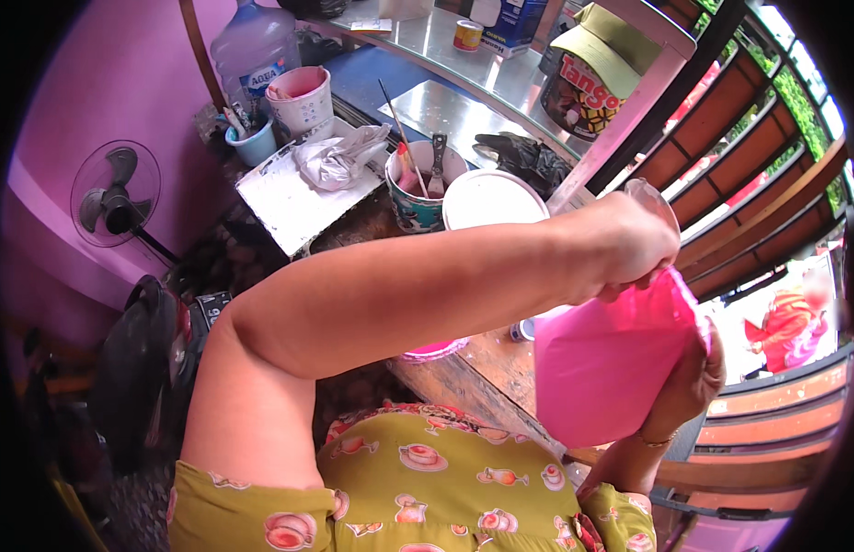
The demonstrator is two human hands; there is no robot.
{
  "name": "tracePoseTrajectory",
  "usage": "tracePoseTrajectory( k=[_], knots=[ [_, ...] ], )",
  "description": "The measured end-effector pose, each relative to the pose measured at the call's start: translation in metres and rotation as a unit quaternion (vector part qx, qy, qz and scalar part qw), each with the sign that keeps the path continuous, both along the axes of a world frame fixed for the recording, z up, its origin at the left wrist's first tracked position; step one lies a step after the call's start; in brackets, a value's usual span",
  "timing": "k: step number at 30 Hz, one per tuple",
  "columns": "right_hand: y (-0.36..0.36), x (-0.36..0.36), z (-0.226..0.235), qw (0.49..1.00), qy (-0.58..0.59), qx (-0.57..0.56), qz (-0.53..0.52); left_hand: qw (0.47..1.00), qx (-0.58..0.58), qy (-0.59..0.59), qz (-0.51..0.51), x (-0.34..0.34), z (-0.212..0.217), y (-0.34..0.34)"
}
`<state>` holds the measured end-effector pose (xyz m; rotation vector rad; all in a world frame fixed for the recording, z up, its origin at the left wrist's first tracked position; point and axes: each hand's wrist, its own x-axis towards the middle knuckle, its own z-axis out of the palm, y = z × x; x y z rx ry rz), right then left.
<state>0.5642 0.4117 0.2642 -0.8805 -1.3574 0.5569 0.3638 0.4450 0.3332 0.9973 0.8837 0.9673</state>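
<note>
- The left hand (629, 241) is closed, pinching the top edge of a glossy pink sheet (597, 368); a clear rounded object (655, 198) shows by its knuckles, whether held I cannot tell;
- The right hand (701, 377) grips the sheet's right edge;
- The sheet is to the right of the round white lid (494, 198) and nearer the person;
- Just left of the lid, a bucket (412, 213) holds a paintbrush (405, 156) and a scraper (436, 184); farther left of it lies crumpled plastic (339, 158).
</note>
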Motion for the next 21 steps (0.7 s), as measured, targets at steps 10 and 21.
tracePoseTrajectory(
  k=[10, 21],
  knots=[
    [-0.057, -0.015, -0.038, 0.992, -0.118, 0.007, 0.041, 0.999, -0.032, -0.035, -0.013, -0.044, -0.064, -0.059],
    [-0.08, -0.032, -0.028, 0.989, -0.144, 0.005, 0.032, 0.971, 0.172, 0.161, -0.041, -0.07, -0.164, -0.157]
  ],
)
